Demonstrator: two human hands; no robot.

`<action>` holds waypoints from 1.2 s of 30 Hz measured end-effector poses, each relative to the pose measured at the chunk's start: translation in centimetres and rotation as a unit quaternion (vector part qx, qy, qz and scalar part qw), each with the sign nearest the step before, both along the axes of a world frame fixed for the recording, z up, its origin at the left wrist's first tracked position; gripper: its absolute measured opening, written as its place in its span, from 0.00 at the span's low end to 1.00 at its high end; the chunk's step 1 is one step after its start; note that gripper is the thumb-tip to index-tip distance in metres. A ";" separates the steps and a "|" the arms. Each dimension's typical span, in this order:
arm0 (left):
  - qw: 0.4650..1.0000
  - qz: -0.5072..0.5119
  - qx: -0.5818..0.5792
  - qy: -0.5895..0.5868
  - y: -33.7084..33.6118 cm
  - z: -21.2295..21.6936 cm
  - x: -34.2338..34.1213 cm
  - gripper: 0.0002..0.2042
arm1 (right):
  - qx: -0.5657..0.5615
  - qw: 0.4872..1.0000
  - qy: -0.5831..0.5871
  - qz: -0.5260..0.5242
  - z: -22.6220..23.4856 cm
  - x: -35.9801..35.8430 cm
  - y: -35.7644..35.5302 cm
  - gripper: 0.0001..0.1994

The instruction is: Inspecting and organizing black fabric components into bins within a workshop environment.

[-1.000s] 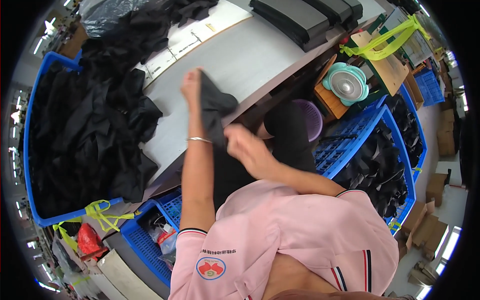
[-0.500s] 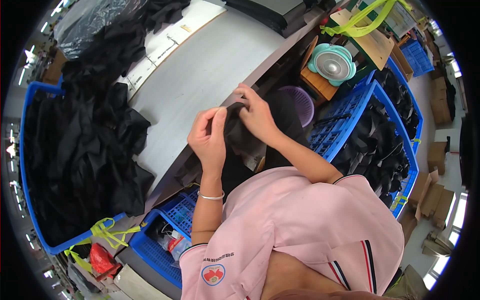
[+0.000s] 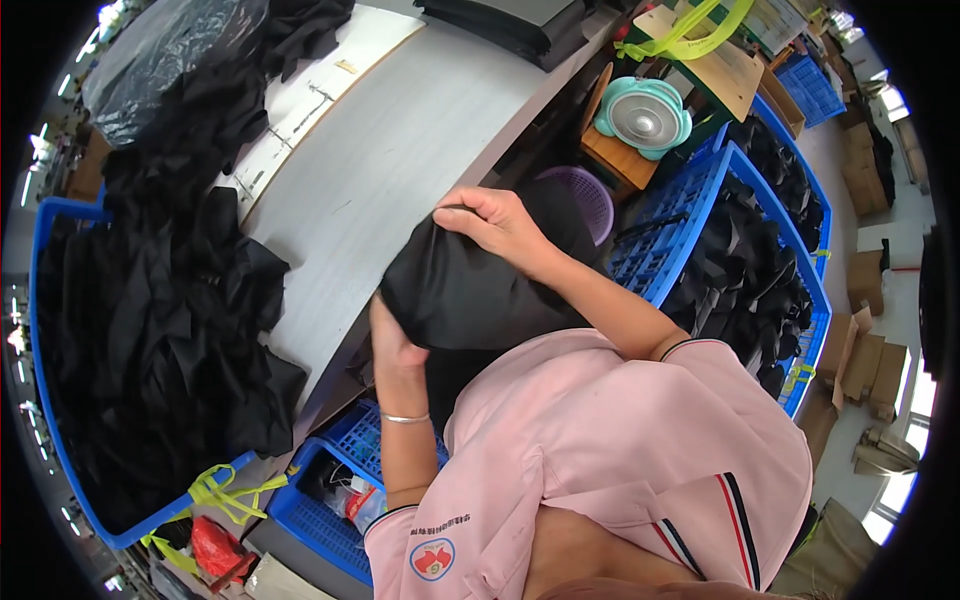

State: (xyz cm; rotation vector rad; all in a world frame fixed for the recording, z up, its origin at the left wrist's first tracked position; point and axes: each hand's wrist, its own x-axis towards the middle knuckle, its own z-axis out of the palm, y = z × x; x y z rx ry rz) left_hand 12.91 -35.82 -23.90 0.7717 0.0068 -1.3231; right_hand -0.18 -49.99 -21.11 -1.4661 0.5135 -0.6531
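A piece of black cloth (image 3: pixel 470 290) is spread between my hands, over my lap and the near edge of the table. At its upper edge my right hand (image 3: pixel 492 228) pinches the fabric between thumb and fingers. My left hand (image 3: pixel 392 338) is at the cloth's left side, lower down; its fingers go behind the fabric and are hidden, with only the thumb base and back of the hand showing. A bracelet (image 3: pixel 405 418) circles the left wrist.
A grey-white worktable (image 3: pixel 360 150) runs diagonally ahead. To the left, a blue crate (image 3: pixel 75 490) overflows with black cloth pieces (image 3: pixel 160 330). More blue crates (image 3: pixel 655 240) of black pieces stand at right, near a purple basket (image 3: pixel 585 195) and a teal fan (image 3: pixel 643 117). Below left is a small blue basket (image 3: pixel 315 515).
The cloth, bunched between both hands before, is now opened out wide. My left hand has dropped down and gone behind it; my right hand has shifted slightly left and down.
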 end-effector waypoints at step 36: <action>0.924 0.078 0.037 -0.373 2.9 1.1 -0.5 0.25 | 0.110 0.974 -0.030 0.195 2.4 -1.0 0.7 0.12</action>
